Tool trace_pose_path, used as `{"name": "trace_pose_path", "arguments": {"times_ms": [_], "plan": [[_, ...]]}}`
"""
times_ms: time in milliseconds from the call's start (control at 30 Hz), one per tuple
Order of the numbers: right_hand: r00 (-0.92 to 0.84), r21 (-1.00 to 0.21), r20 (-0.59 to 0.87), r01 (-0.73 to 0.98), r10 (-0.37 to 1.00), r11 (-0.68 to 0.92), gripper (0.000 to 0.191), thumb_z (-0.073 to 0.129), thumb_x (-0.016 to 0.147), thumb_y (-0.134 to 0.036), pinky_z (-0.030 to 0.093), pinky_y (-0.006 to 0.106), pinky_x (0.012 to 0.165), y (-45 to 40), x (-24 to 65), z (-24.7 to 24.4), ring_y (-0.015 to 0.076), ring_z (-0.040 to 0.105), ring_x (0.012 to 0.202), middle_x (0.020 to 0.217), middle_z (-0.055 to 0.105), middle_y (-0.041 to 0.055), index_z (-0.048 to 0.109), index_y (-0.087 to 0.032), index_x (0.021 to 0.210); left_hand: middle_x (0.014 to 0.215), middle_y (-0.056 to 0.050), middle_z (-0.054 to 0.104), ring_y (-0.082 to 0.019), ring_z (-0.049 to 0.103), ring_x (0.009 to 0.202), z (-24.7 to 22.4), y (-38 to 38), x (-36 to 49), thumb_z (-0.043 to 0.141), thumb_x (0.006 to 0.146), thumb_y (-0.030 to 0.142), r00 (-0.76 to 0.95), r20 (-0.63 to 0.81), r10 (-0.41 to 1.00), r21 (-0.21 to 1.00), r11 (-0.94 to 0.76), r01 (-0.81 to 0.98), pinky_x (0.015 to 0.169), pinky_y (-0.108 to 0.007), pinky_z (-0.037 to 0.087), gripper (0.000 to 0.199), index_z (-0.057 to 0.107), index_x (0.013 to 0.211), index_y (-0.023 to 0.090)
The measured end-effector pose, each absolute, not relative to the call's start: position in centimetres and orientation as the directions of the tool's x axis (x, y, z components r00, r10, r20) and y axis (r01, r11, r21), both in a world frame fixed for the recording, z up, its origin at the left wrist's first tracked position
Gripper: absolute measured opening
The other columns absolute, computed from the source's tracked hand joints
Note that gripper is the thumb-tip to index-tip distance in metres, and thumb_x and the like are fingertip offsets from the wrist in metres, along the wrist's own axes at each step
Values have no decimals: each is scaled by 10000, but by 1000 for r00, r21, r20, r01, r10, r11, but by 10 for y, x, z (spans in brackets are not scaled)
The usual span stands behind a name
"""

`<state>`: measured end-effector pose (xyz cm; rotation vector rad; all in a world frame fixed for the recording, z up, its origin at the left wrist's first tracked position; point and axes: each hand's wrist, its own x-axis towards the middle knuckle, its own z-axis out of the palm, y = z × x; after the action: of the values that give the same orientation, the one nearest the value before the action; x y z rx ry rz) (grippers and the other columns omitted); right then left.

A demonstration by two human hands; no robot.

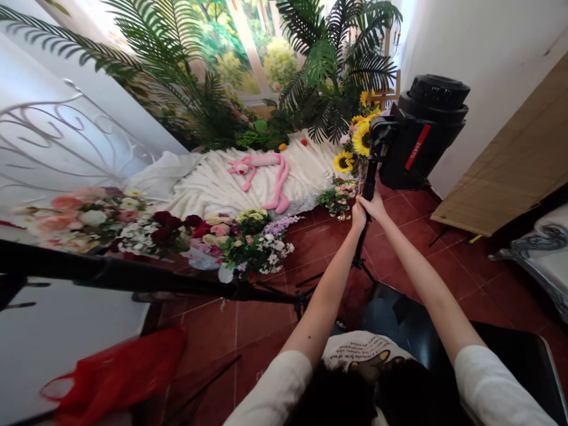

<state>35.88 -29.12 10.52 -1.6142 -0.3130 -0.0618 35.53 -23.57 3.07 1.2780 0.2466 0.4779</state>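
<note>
My left hand (359, 216) and my right hand (375, 205) are both closed round the upper pole of a black light stand (368, 177), close together. On top of the stand sits a black studio light (421, 139) with a red label, tilted to one side. The stand's legs spread on the floor below my forearms. Sunflowers (362, 138) stand just behind the pole, and a small bunch of pink flowers (339, 198) is to its left. My fingers partly hide each other and the pole.
A pink plush toy (261, 163) lies on a white furry cover (213, 177). Bouquets (222, 239) line its front. Another black stand pole (177, 283) crosses on the left, above a red bag (119, 373). A dark glossy surface (399, 313) is near my body. A tan panel (501, 160) leans right.
</note>
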Motion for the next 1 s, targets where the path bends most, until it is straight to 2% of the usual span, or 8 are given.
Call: {"name": "trace_pose_path", "arguments": {"times_ms": [100, 233, 367, 467, 567, 733, 833, 1000], "plan": [[960, -971, 233, 239, 157, -21, 361, 697, 708, -131, 453, 356, 1071, -300, 353, 95, 160, 638, 1082, 1093, 682, 31, 585, -236, 1034, 810, -70, 726, -153, 683, 799, 30, -235, 356, 439, 942, 567, 845, 61, 531, 954, 219, -206, 788, -277, 543, 498, 678, 918, 131], [964, -979, 206, 200, 169, 48, 362, 686, 733, -116, 495, 351, 1027, -320, 334, 91, 158, 658, 1025, 1105, 678, 39, 581, -243, 1055, 741, -56, 700, -148, 651, 726, 27, -234, 356, 398, 963, 544, 855, 47, 516, 970, 180, -162, 764, -278, 519, 520, 663, 780, 135], [962, -980, 198, 191, 187, 58, 414, 698, 710, -96, 493, 345, 1032, -345, 311, 89, 166, 638, 1046, 1138, 665, 57, 601, -234, 1088, 766, -53, 700, -139, 643, 739, 23, -236, 358, 388, 958, 570, 842, 81, 533, 969, 157, -193, 758, -260, 505, 534, 659, 785, 144], [947, -963, 248, 263, 203, -53, 405, 712, 725, -146, 517, 332, 980, -357, 304, 79, 173, 630, 1013, 1104, 657, 55, 596, -240, 1102, 719, -43, 677, -127, 630, 678, 20, -237, 362, 342, 945, 630, 857, 80, 508, 963, 184, -199, 709, -247, 503, 594, 642, 765, 150], [943, -929, 294, 320, 156, -187, 345, 728, 743, -239, 543, 319, 881, -364, 303, 68, 175, 630, 904, 986, 645, 40, 584, -235, 1056, 668, -34, 648, -120, 601, 600, 18, -238, 363, 297, 919, 698, 883, 94, 459, 954, 214, -212, 641, -244, 495, 659, 631, 752, 154], [955, -894, 268, 296, 127, -338, 249, 643, 826, -356, 543, 351, 813, -369, 304, 65, 182, 634, 707, 762, 641, 4, 556, -230, 1022, 640, -41, 633, -123, 564, 551, 21, -239, 360, 286, 900, 733, 889, 115, 443, 950, 213, -229, 578, -247, 472, 692, 638, 779, 149], [972, -907, 205, 234, 118, -350, 235, 574, 864, -356, 555, 373, 798, -364, 308, 64, 198, 675, 700, 742, 673, 17, 534, -218, 1050, 669, -50, 650, -124, 571, 568, 22, -238, 359, 259, 915, 716, 899, 86, 430, 959, 209, -192, 588, -245, 472, 700, 646, 796, 145], [988, -985, -114, -99, 106, -139, 248, 484, 912, -366, 573, 307, 580, -350, 318, 56, 171, 654, 503, 608, 660, -18, 453, -218, 1108, 696, -60, 667, -137, 593, 604, 15, -237, 364, 248, 933, 685, 882, 108, 459, 969, 150, -196, 646, -264, 481, 681, 649, 781, 155]]}}
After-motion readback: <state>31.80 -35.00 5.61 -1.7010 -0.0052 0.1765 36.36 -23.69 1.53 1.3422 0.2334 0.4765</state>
